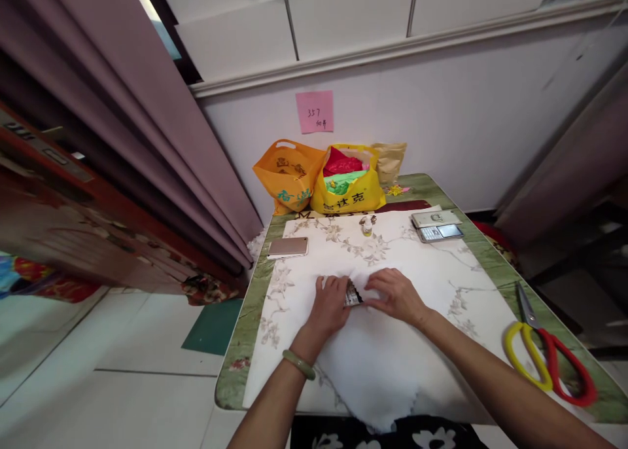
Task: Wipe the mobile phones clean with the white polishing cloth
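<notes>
Near the middle of the surface (234,347), a small patterned object (352,296) is showing between two bare hands, just above a spread white cloth (373,364). The left grip (331,302) is closing round the object's nine-o'clock side, fingers over it and thumb below. The right grip (396,295) is standing narrow at three o'clock, its fingertips meeting cloth by the object's edge; whether they are pinching it, I cannot tell.

For good handling, I judge, the left fingers should be pressing only enough to steady the object, while the right fingers should be guiding the cloth snugly and evenly, without bunching. The slack hanging at six o'clock could be dragging, so it is worth watching.

The object is looking dark along its upper right and silvery, finely marked, below; the left fingers are hiding the rest.

Farther out, a small bottle (367,228) is standing at twelve o'clock, and a pinkish phone (288,247) is lying at ten. At two, a keypad phone (441,233) is resting beside a pale case (432,218). Scissors (532,321) are lying between three and four. Beyond the bottle, a yellow bag (350,201) is sitting at twelve, an orange bag (289,171) at eleven.
</notes>
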The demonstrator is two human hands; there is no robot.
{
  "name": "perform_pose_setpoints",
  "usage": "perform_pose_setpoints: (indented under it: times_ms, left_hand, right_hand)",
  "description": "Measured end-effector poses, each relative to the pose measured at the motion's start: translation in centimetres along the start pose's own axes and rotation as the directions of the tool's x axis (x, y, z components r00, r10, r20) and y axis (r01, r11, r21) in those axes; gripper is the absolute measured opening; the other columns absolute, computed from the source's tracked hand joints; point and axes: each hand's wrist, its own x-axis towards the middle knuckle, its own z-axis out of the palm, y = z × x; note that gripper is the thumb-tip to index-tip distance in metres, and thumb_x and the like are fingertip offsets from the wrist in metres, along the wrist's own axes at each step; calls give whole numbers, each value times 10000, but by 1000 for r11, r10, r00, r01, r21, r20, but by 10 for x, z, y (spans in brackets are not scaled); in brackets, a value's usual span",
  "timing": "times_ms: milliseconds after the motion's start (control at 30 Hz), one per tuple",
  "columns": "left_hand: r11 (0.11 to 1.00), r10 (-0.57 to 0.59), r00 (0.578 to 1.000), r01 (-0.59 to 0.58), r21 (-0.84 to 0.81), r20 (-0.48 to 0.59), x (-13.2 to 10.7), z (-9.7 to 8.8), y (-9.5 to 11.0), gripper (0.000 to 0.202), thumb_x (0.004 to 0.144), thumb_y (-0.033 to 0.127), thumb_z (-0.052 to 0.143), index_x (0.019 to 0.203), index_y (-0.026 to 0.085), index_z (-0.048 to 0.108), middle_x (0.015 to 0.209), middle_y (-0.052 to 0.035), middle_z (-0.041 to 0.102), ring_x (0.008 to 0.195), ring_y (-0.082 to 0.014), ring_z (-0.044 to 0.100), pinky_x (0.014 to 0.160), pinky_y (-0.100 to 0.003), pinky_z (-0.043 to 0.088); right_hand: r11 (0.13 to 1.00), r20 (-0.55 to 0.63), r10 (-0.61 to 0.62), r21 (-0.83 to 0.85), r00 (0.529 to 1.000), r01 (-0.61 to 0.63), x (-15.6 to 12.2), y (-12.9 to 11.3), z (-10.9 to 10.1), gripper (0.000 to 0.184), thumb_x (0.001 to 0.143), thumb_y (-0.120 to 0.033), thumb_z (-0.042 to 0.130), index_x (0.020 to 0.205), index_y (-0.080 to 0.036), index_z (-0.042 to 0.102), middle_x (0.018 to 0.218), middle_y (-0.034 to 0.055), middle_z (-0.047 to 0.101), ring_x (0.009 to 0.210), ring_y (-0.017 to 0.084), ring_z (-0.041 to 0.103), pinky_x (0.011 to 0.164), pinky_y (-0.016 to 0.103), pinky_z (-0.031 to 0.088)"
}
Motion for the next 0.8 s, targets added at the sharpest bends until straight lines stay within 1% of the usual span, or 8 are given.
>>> perform_pose_setpoints:
  times_ms: [133, 233, 333, 467, 533, 600, 667, 800]
  left_hand:
    - [1000, -8, 999, 8, 5, 39, -1, -7, 5, 645, 681, 168, 615, 1290, 190, 406, 1184, -114, 572, 1128, -288, 486, 1004, -453, 317]
    - [999, -45, 999, 45, -1, 31, -10, -6, 11, 653, 686, 175, 604, 1306, 188, 399, 1200, -117, 558, 1111, -295, 493, 975, -442, 357]
    - [984, -172, 985, 170, -58, -27, -25, 3, 22, 615, 678, 181, 615, 1263, 156, 426, 1142, -128, 565, 1066, -295, 501, 941, -431, 403]
    - [911, -399, 895, 364, -194, -200, -44, 26, 39, 593, 707, 208, 622, 1252, 114, 405, 1084, -139, 549, 1045, -286, 493, 915, -424, 436]
    - [875, -471, 843, 410, -257, -258, -50, 37, 43, 596, 722, 245, 638, 1253, 118, 398, 1069, -132, 545, 1030, -282, 506, 905, -433, 445]
    - [857, -499, 818, 415, -307, -286, -55, 45, 43, 629, 715, 289, 671, 1256, 127, 395, 1075, -128, 547, 1033, -282, 519, 910, -444, 447]
    - [853, -497, 816, 397, -339, -295, -59, 49, 39, 720, 680, 334, 716, 1280, 128, 375, 1090, -127, 550, 1038, -285, 530, 918, -453, 447]
    - [866, -464, 831, 351, -358, -307, -63, 54, 30, 764, 679, 363, 717, 1310, 133, 352, 1092, -120, 559, 1031, -284, 555, 919, -461, 447]
  right_hand:
    - [995, 160, 19, -101, 987, -3, -15, 9, -4, 287, 880, -458, 591, 1034, -238, 695, 968, 72, 682, 902, 217, 606, 781, 336, 435]
    - [996, 223, 85, -23, 971, -82, -9, 17, -8, 257, 916, -437, 537, 957, -262, 720, 869, 38, 685, 821, 173, 622, 705, 276, 433]
    - [962, 129, 237, 111, 963, -251, 6, 20, -9, 278, 883, -479, 567, 905, -252, 727, 835, 22, 690, 733, 150, 617, 649, 253, 430]
    - [814, -73, 493, 389, 867, -430, 24, 6, -5, 358, 821, -535, 608, 870, -196, 711, 725, 29, 664, 624, 151, 572, 600, 259, 443]
    - [766, -11, 467, 504, 884, -399, 25, -9, -1, 354, 836, -522, 589, 891, -194, 710, 768, 37, 677, 659, 154, 588, 619, 257, 459]
    - [774, 125, 342, 524, 931, -355, 21, -24, 4, 313, 868, -480, 561, 887, -210, 718, 819, 37, 686, 702, 152, 605, 648, 254, 465]
    - [825, 217, 271, 450, 938, -342, 12, -37, 12, 251, 875, -418, 567, 902, -222, 720, 812, 28, 677, 686, 141, 600, 657, 252, 458]
    - [910, 227, 285, 242, 931, -337, -6, -52, 34, 211, 811, -315, 650, 1005, -238, 682, 845, 11, 656, 701, 133, 608, 679, 246, 453]
